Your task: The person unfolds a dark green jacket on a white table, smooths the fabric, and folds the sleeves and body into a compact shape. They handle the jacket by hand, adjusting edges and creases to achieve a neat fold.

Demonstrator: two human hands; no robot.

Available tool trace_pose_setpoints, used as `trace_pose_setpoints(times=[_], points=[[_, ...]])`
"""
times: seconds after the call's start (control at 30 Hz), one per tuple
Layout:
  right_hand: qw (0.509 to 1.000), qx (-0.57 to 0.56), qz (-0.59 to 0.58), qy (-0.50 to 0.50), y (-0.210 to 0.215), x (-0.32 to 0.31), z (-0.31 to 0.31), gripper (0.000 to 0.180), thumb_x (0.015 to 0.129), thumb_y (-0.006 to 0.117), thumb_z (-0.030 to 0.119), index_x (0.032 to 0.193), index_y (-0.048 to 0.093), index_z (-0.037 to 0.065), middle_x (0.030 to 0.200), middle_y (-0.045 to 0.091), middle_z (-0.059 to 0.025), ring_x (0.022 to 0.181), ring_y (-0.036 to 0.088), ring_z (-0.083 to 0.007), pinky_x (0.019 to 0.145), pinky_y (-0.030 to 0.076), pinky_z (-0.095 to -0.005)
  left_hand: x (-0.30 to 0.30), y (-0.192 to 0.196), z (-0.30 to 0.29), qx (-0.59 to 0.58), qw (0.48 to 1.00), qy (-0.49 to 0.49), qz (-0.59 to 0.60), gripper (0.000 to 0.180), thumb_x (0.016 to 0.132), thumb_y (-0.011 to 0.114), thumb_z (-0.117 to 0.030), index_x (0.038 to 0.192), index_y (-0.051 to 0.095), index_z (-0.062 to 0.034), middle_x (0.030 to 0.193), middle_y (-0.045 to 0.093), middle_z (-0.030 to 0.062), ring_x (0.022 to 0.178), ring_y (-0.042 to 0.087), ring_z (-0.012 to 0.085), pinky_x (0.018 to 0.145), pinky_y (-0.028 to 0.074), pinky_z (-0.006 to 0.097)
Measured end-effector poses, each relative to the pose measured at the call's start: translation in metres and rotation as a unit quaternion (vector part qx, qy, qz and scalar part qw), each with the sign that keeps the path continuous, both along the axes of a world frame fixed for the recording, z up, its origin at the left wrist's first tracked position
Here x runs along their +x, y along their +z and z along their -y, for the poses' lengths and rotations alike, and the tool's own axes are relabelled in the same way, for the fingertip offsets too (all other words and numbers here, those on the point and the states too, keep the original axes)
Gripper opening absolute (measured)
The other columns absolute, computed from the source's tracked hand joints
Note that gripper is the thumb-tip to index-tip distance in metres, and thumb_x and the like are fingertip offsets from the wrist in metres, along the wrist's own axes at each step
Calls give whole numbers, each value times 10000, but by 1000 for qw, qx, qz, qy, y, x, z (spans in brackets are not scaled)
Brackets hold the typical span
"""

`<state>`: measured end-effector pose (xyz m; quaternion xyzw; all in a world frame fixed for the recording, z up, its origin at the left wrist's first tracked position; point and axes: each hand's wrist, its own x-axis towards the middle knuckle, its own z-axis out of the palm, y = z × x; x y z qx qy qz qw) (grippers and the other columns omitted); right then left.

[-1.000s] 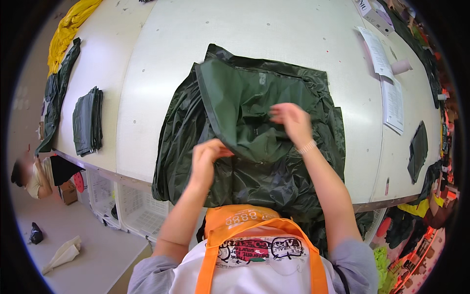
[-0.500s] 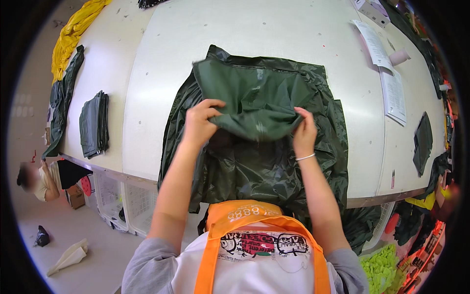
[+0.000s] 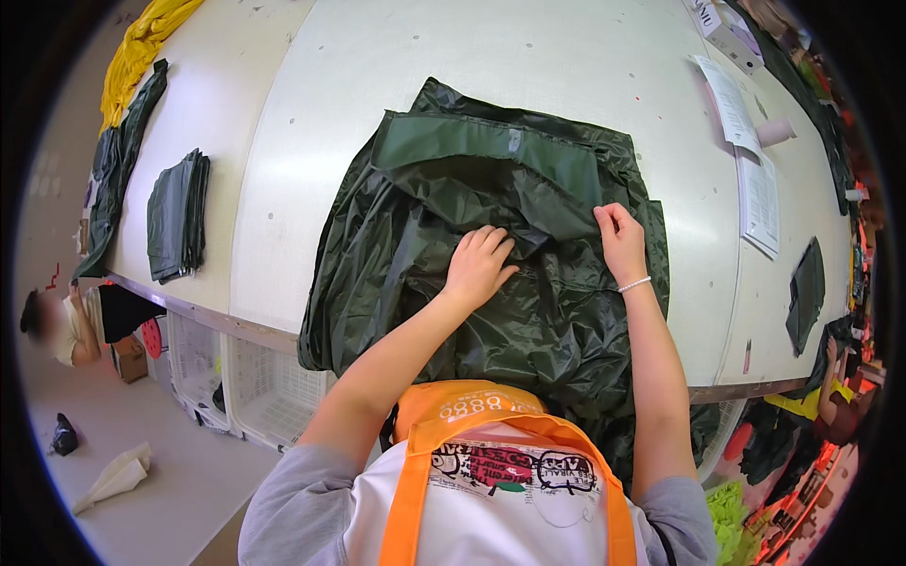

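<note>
Dark green, shiny waterproof fabric (image 3: 425,203) lies in a layered, wrinkled pile on the table in front of me and hangs over its near edge. Across its far part, a smoother green band (image 3: 444,135) is turned face up, with a small pale mark near its middle. My left hand (image 3: 479,267) rests on the crumpled middle of the fabric, its fingers stretched out. My right hand (image 3: 623,243), with a bracelet at the wrist, pinches the fabric at the right end of the band.
A folded green stack (image 3: 176,217) lies on the pale table (image 3: 311,189) at left, near yellow fabric (image 3: 142,57). Papers (image 3: 755,189), a box (image 3: 729,33) and a dark green piece (image 3: 805,294) are at right. White crates (image 3: 274,387) stand below. Another person (image 3: 80,330) is at far left.
The green flap held up between both hands now lies back toward the far side. My left hand has let go and moved right onto the fabric; my right hand has shifted slightly right.
</note>
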<state>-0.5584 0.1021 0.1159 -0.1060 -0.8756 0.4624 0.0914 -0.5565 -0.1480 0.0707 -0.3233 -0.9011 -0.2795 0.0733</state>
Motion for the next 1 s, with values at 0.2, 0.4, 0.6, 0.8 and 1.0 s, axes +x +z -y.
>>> trace_pose_setpoints(times=[0.2,0.4,0.6,0.8,1.0], points=[[993,103,-59,6,10,-17,-16,190,896,600,183,821,585,9,635,551,-102,560,469,-127,545,399,-261,-3,1,9,12,994,-64,-89,286,675,685,-120,954,627,-105,1028,586,10,986,527,202,833,384,366],[967,247,-55,22,29,-38,-65,131,843,636,182,839,633,51,731,581,-65,766,550,-209,685,441,-313,42,30,34,114,986,-119,-35,273,645,708,-117,906,628,-127,987,618,-7,863,548,202,791,379,373],[923,261,-177,219,14,6,52,398,653,726,173,1015,594,74,1037,579,-79,1012,540,-300,871,420,-431,6,62,50,66,995,26,-77,346,671,724,-161,1002,636,-114,1128,620,80,1017,564,242,821,380,388],[883,340,67,318,-28,77,129,672,815,628,249,1410,342,126,1473,287,-142,1348,256,-384,1098,215,-496,-104,44,85,-64,957,219,178,363,769,718,-305,1005,637,-41,985,632,156,827,618,328,651,473,371],[911,184,127,346,-31,115,93,545,809,542,39,1342,442,92,1410,394,-150,1300,370,-324,1049,349,-400,-107,68,115,-236,950,194,67,384,681,761,-183,1017,607,-75,1112,561,82,980,530,284,802,429,395]])
